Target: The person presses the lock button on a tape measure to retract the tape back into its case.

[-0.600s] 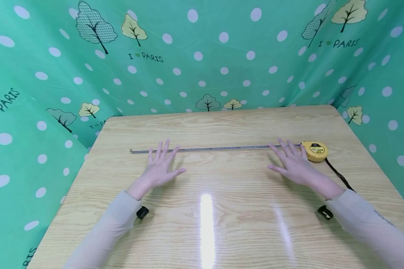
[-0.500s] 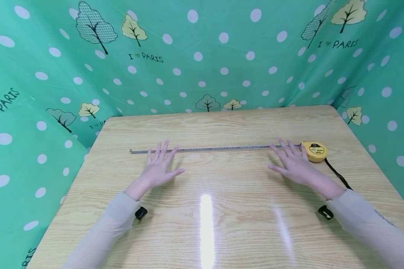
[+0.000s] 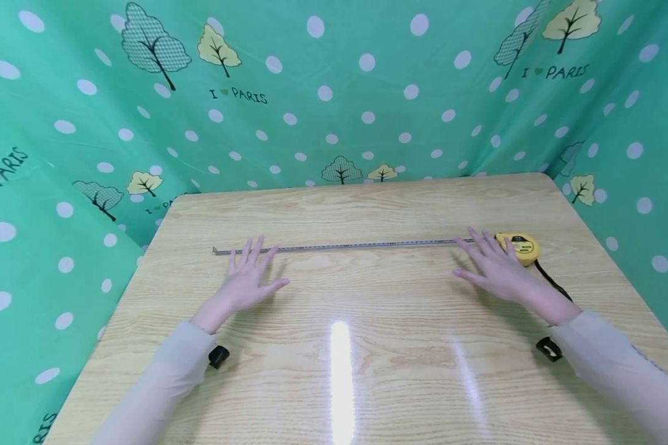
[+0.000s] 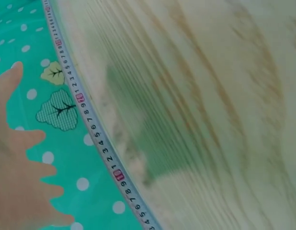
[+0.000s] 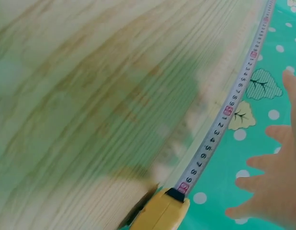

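A yellow tape measure (image 3: 519,248) lies at the right of the wooden table, its blade (image 3: 367,245) drawn out leftward to a metal end hook (image 3: 214,251). Numbers and red marks show along the blade (image 4: 97,132) in the left wrist view. My left hand (image 3: 244,281), fingers spread straight, hovers over the table near the hook end and holds nothing. Likewise spread and holding nothing, my right hand (image 3: 498,269) is beside the tape's case, its fingers overlapping case and blade in the head view. In the right wrist view the blade leaves the yellow case (image 5: 162,211).
A black wrist strap (image 3: 553,281) trails from the case toward the right forearm. Green dotted cloth (image 3: 334,93) with printed trees hangs behind and at both sides of the table (image 3: 312,395). Bright light reflects off the tabletop.
Both hands have drifted apart, the left one leftward and the right one rightward. The head view has shifted slightly. The tape measure stays where it lay on the table.
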`<state>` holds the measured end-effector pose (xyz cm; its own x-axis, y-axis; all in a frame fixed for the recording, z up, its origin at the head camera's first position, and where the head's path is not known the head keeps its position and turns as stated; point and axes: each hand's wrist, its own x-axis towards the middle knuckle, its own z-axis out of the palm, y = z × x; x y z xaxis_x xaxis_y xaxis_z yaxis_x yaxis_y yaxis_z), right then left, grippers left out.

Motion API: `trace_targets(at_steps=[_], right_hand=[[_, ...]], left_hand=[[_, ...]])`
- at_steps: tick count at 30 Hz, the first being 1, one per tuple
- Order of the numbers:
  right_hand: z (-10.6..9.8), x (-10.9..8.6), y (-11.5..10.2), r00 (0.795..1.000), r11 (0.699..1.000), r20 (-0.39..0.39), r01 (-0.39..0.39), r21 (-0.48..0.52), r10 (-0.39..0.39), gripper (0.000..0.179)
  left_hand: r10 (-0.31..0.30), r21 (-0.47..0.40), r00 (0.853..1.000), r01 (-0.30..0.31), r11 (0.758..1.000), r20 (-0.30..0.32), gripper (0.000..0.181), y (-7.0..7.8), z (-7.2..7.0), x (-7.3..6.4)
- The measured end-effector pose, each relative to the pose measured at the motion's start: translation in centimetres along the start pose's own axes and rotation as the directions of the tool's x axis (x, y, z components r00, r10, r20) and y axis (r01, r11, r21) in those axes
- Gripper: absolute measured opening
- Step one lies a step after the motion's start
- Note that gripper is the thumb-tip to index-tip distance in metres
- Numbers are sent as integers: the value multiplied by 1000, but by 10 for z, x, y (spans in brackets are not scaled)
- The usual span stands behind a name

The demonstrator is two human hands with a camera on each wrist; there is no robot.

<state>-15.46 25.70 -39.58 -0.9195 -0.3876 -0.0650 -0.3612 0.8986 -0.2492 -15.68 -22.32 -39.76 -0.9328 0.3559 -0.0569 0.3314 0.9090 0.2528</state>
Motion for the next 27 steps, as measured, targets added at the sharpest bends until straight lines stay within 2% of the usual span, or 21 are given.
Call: trace_targets(at_steps=[14,22,27], right_hand=[[-7,-5,18,1000,999,24,-8,33,7,70],[-6,-6,33,998,999,-59,15,28,-14,65],[-7,-5,40,998,999,-60,12,42,-9,66]], left_hand=[[28,-30,998,-30,999,-49,72,-32,4,-3],[23,-22,997,-25,999,-74,67,-47,-1,-4],[6,-22,996,-8,1000,-92,65,-59,-2,-4]])
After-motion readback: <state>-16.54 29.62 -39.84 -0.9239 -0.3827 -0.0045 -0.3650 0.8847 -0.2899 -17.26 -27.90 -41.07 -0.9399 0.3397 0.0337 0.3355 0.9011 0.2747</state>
